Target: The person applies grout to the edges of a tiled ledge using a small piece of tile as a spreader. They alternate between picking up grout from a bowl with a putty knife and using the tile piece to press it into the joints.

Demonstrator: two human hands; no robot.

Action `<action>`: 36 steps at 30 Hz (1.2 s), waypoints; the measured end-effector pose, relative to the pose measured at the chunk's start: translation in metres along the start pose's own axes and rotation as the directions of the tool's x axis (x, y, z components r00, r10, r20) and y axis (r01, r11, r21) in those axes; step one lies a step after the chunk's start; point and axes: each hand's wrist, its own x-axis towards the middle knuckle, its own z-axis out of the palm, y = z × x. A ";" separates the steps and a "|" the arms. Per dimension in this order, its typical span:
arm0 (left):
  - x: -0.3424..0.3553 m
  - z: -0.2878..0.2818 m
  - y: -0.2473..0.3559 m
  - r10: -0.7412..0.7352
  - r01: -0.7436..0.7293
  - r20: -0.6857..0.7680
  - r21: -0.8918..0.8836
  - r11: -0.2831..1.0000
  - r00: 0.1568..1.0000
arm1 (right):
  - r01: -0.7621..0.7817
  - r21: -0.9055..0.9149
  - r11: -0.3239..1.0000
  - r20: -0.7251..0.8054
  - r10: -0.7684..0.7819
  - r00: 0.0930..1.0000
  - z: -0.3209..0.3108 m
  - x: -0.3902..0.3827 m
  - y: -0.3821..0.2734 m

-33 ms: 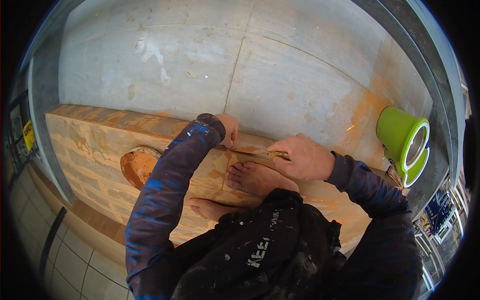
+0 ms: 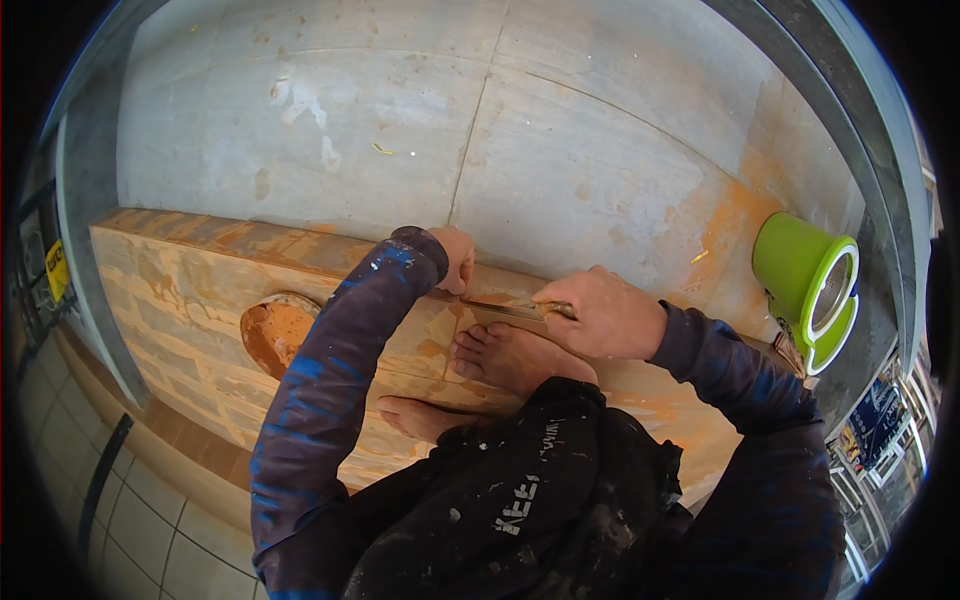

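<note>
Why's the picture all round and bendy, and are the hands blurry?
Head view, edges: a fisheye lens bends straight things, like the grey frame, and the corners are black; head view, middle: the left hand and right hand look fairly clear; head view, bottom: the black clothing looks dim.

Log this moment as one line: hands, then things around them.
right hand: closed on thin tool | left hand: near tool's far end, hold unclear | nearby: dish of orange paste, left; green bucket, right
</note>
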 end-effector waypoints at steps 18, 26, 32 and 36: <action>-0.021 0.040 -0.060 -0.048 -0.138 -0.570 -0.278 0.950 0.820 | -0.025 -0.280 0.960 0.179 0.078 0.981 -0.009 0.036 -0.032; -0.050 0.026 -0.082 -0.203 -0.177 -0.738 -0.402 0.898 0.643 | -0.030 -0.309 0.951 0.197 0.094 0.976 -0.009 0.045 -0.033; -0.056 0.029 -0.077 -0.243 -0.227 -0.754 -0.460 0.858 0.610 | -0.068 -0.272 0.960 0.288 0.148 0.946 -0.015 0.047 -0.029; -0.054 0.034 -0.078 -0.260 -0.222 -0.751 -0.474 0.852 0.607 | 0.104 -0.247 0.963 0.171 -0.062 0.983 -0.001 0.039 -0.018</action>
